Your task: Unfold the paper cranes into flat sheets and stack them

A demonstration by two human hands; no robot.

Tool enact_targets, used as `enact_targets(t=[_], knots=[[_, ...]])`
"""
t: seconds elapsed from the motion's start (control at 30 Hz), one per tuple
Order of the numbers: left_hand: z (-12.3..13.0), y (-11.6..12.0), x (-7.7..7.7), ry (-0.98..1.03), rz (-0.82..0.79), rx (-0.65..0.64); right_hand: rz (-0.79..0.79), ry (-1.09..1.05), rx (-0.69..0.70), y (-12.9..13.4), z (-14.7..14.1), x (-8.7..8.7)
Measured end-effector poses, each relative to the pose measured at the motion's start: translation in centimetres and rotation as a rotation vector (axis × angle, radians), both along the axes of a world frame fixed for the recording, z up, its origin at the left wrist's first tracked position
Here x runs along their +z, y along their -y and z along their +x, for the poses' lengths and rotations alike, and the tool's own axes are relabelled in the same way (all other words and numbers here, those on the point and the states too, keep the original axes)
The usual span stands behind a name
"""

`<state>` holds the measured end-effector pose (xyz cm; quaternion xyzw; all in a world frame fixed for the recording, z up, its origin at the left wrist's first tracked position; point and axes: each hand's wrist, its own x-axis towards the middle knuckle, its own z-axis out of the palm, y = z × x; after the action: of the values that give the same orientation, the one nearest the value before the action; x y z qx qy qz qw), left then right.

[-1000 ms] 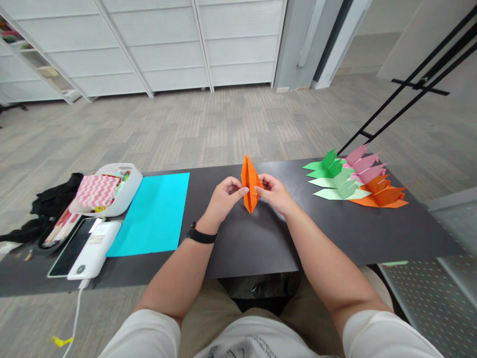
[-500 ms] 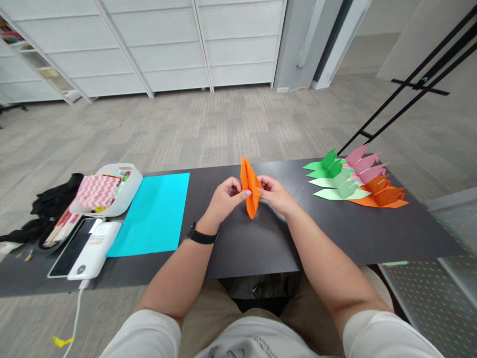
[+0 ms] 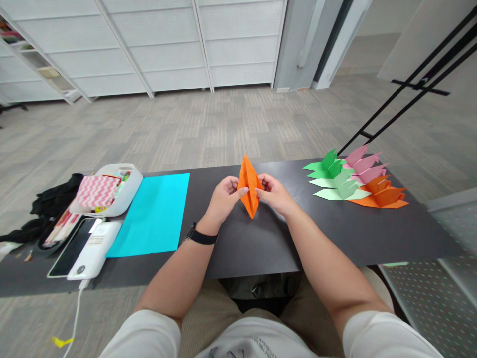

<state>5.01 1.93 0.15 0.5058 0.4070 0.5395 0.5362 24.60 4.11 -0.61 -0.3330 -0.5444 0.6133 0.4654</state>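
Observation:
An orange folded paper piece (image 3: 249,179), long and pointed at both ends, is held upright above the dark table between my two hands. My left hand (image 3: 228,197) pinches its left edge, thumb on the near face and fingers curled behind. On the other edge, my right hand (image 3: 274,193) grips it the same way, its thumb pressing near the middle crease. The fingertips behind the paper are partly hidden.
Folded paper shapes stand at the right: green (image 3: 328,166), pale green (image 3: 339,188), pink (image 3: 367,164) and orange (image 3: 383,193). Leftward lie a blue sheet (image 3: 156,214), a white basket (image 3: 130,184), a phone (image 3: 69,253) and a white power bank (image 3: 95,251) with a cable.
The orange paper has been spread wider, its near face now flatter with the centre crease showing. My right thumb has moved onto that face. Other things stay put.

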Motion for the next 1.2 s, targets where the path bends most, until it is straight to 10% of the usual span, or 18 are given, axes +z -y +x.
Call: enact_targets(t=[0.6, 1.2], knots=[[0.6, 0.8, 0.0, -0.05, 0.027, -0.011, 0.318, 0.46, -0.298, 1.0, -0.3, 0.3], [0.0, 0.0, 0.0, 0.16, -0.189, -0.046, -0.279, -0.11, -0.107, 0.2, 0.6, 1.0]])
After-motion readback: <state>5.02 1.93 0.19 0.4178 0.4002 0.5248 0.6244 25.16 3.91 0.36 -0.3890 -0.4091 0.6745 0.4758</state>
